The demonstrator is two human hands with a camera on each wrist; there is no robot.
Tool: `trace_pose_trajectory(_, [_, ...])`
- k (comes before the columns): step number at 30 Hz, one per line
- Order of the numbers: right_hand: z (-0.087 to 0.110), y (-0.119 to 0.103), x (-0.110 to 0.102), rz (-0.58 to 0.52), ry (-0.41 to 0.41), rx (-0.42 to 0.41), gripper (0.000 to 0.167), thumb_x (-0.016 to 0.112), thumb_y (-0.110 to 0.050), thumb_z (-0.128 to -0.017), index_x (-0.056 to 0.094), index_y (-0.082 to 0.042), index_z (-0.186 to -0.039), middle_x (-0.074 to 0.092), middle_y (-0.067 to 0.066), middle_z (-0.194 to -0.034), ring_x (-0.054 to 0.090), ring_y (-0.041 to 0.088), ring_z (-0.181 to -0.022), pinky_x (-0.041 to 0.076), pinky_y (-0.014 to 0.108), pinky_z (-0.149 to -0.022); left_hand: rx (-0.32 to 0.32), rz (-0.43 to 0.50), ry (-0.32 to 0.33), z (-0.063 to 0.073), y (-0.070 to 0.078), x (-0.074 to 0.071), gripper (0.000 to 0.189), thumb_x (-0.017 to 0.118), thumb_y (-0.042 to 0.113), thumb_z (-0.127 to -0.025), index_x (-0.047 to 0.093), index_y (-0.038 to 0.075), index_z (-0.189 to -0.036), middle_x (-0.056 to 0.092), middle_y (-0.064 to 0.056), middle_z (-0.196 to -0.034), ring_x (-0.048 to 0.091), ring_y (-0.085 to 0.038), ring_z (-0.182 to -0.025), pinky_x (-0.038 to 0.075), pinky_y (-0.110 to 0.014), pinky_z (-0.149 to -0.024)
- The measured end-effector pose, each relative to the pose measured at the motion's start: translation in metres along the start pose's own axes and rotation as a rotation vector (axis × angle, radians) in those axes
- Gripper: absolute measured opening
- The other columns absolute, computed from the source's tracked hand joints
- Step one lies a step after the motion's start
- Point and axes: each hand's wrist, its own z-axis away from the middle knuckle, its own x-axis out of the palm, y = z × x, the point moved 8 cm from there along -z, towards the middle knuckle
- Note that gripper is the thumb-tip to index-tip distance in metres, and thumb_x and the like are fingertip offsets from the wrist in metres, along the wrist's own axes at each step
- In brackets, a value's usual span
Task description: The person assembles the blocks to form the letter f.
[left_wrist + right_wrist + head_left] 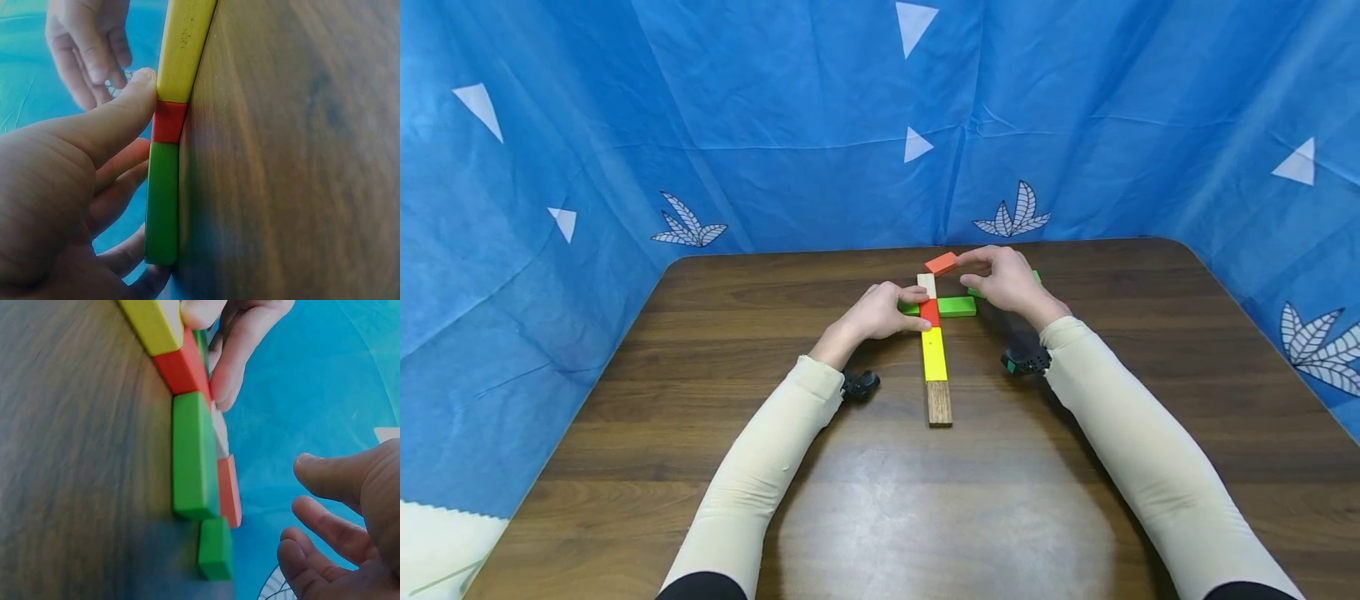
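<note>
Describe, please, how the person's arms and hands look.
The left hand and right hand are ungloved. Cream sleeves reach the wrists, with black fabric at the picture's lower edge. A small black device sits at each wrist; the right one shows a green patch.

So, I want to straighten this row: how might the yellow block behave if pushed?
The yellow block looks stiff, given its straight edges. It probably won't roll or tip, lying flat on the table. Pushed away lengthwise, it would likely shove the red block against its far end.
</note>
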Motion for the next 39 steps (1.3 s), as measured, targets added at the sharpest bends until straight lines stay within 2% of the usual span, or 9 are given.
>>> trace_pose_trajectory(5, [0.001, 0.011, 0.0, -0.006, 0.03, 0.056, 0.037, 0.069, -0.017, -0.099, 0.067, -0.014, -0.136, 0.06, 0.013, -0.145, 0.057, 0.034, -0.123, 0.051, 0.055, -0.103, -0.004, 0.007, 0.002, 0.0, 0.0, 0.0, 0.064, 0.082, 0.043, -0.088, 0.061, 0.024, -0.145, 0.053, 0.005, -0.155, 0.039, -0.023, -0.152, 0.037, -0.04, -0.121])
trace_pose_trajectory(11, [0.001, 0.02, 0.001, -0.018, 0.052, 0.113, 0.038, 0.067, -0.017, -0.1, 0.066, -0.015, -0.138, 0.055, 0.012, -0.151, 0.052, 0.034, -0.126, 0.047, 0.057, -0.107, -0.002, 0.005, 0.006, -0.001, 0.0, 0.0, 0.064, 0.082, 0.043, -0.088, 0.061, 0.024, -0.145, 0.053, 0.005, -0.155, 0.04, -0.022, -0.152, 0.037, -0.039, -0.121])
trace_pose_trajectory(19, [-0.001, 0.035, 0.007, -0.036, 0.05, 0.165, 0.038, 0.066, -0.017, -0.101, 0.065, -0.013, -0.139, 0.06, 0.016, -0.143, 0.053, 0.035, -0.127, 0.045, 0.057, -0.11, 0.003, 0.014, 0.007, 0.0, 0.0, -0.001, 0.064, 0.082, 0.043, -0.088, 0.06, 0.023, -0.146, 0.053, 0.006, -0.155, 0.038, -0.022, -0.153, 0.037, -0.038, -0.122])
trace_pose_trajectory(33, [0.0, 0.046, 0.014, -0.025, 0.011, 0.176, 0.036, 0.063, -0.008, -0.1, 0.066, -0.007, -0.136, 0.062, 0.019, -0.133, 0.052, 0.034, -0.115, 0.048, 0.054, -0.106, -0.004, 0.012, 0.011, 0.001, 0.001, -0.001, 0.064, 0.081, 0.043, -0.089, 0.06, 0.024, -0.146, 0.052, 0.007, -0.155, 0.037, -0.023, -0.153, 0.036, -0.039, -0.122])
trace_pose_trajectory(39, [-0.002, 0.047, 0.012, -0.018, 0.033, 0.156, 0.037, 0.065, -0.011, -0.1, 0.065, -0.006, -0.137, 0.064, 0.018, -0.133, 0.056, 0.034, -0.116, 0.048, 0.052, -0.105, -0.003, 0.018, 0.01, 0.001, 0.0, 0.0, 0.063, 0.081, 0.042, -0.089, 0.06, 0.024, -0.146, 0.053, 0.007, -0.155, 0.036, -0.023, -0.154, 0.036, -0.039, -0.122])
